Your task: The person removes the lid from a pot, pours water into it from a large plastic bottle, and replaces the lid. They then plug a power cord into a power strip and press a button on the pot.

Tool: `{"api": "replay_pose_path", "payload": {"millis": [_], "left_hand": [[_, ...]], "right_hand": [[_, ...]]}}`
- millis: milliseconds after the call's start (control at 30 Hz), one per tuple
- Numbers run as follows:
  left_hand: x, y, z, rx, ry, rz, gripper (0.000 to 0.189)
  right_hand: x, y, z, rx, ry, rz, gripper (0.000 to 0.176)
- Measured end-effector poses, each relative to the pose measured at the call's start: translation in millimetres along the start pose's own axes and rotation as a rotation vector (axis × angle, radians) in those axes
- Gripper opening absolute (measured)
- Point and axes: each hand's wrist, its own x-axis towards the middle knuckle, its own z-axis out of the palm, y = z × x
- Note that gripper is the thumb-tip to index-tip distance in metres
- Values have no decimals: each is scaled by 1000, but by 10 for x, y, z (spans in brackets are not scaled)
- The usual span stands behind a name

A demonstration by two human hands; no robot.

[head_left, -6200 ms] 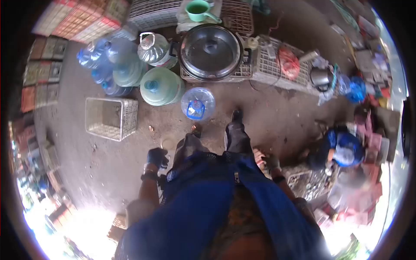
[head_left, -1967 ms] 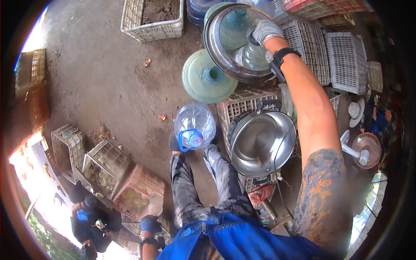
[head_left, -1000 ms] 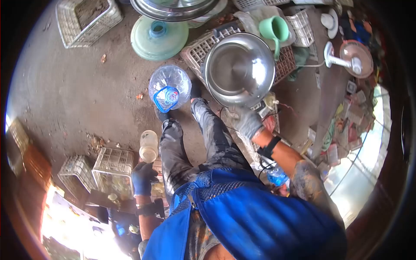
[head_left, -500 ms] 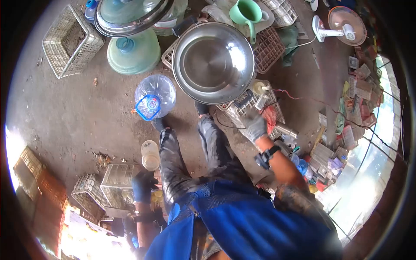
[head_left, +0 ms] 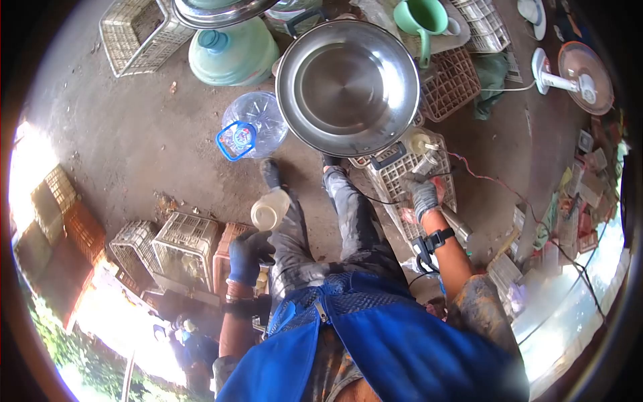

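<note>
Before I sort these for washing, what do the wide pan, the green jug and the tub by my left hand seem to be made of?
The pan looks like polished metal, probably stainless steel, with bright, mirror-like highlights. The green jug seems to be smooth plastic, evenly coloured with a soft sheen. The tub is cloudy and lets light through, so likely thin plastic.

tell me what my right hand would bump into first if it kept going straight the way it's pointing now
Probably the black side handle of the steel pan, just ahead of the right hand's fingers. Depth is unclear from this one view, so it might pass below or above it.
</note>
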Motion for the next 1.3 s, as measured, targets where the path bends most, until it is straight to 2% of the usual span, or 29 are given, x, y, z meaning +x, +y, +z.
{"api": "replay_pose_path", "payload": {"millis": [33, 100, 133, 167, 200, 233, 267, 300, 367, 433, 533, 567, 633, 667, 700, 767, 833, 900, 933, 967, 1000, 1033, 1067, 1100, 1167, 1233, 1300], "left_hand": [[114, -118, -50, 127, 11, 159, 27], [221, -218, -125, 255, -20, 305, 28], [239, -166, -114, 231, -21, 245, 28], [273, -127, -125, 204, -24, 188, 28], [388, -300, -182, 245, -39, 252, 28], [384, -189, -134, 168, -44, 172, 27], [401, -139, -110, 9, -5, -7, 23], [439, -146, -99, -154, 34, -181, 21], [530, -344, -103, -221, 83, -199, 25], [565, -464, -86, -329, 171, -220, 26], [824, -975, -183, -471, 273, -221, 26], [936, -1138, -227, -493, 288, -228, 26], [1186, -1347, -311, -541, 370, -227, 25], [1309, -1439, -351, -598, 383, -201, 25], [1458, -1564, -403, -616, 390, -204, 25], [1851, -1828, -521, -672, 436, -215, 26], [2202, -2051, -636, -737, 443, -211, 24], [2637, -2525, -719, -253, 422, 148, 17], [2815, -2665, -742, -217, 461, 318, 14], [3020, -2782, -786, -235, 466, 308, 14], [3231, -2857, -843, -397, 473, 199, 15], [3368, -2907, -866, -557, 474, 87, 15], [3298, -2521, -924, -1063, 472, -32, 15], [3392, -2526, -972, -1079, 472, -37, 15], [3652, -2631, -1043, -1121, 469, -114, 23], [3800, -2716, -1052, -1156, 470, -127, 30], [3878, -2773, -1045, -1073, 523, -167, 32]], "right_hand": [[22, 56, -11, -4, -20, 10, 30], [46, 191, -69, -230, -88, 44, 28], [137, 434, -183, -467, -127, -187, 30], [58, 337, -106, -481, -155, -173, 30], [-101, 86, 6, -333, -119, 78, 31], [-192, -47, 95, -188, -71, 326, 33], [-118, 136, 83, -177, -1, 249, 35], [-112, 138, 91, -201, -17, 257, 35], [-115, 145, 89, -201, -62, 338, 35], [-64, 285, 98, -225, -54, 321, 34], [111, 465, 112, -569, -134, 266, 30], [169, 533, 113, -593, -147, 267, 30], [122, 494, 299, -809, -106, 292, 27], [68, 458, 334, -621, -123, 374, 29], [84, 559, 255, -640, -128, 371, 29], [261, 835, 55, -638, -148, 236, 33], [123, 775, 316, -754, -162, 248, 37], [86, 811, 548, -878, -179, 263, 40], [96, 865, 591, -896, -150, 269, 40], [116, 911, 615, -914, -120, 273, 40], [171, 921, 591, -892, -91, 377, 42], [198, 950, 580, -908, -85, 375, 42], [223, 977, 568, -1062, -148, 247, 41], [269, 995, 593, -1214, -215, 115, 41], [264, 983, 742, -1162, -179, 135, 39], [306, 959, 710, -1003, -159, 283, 37], [364, 961, 643, -1062, -190, 251, 38]]}}
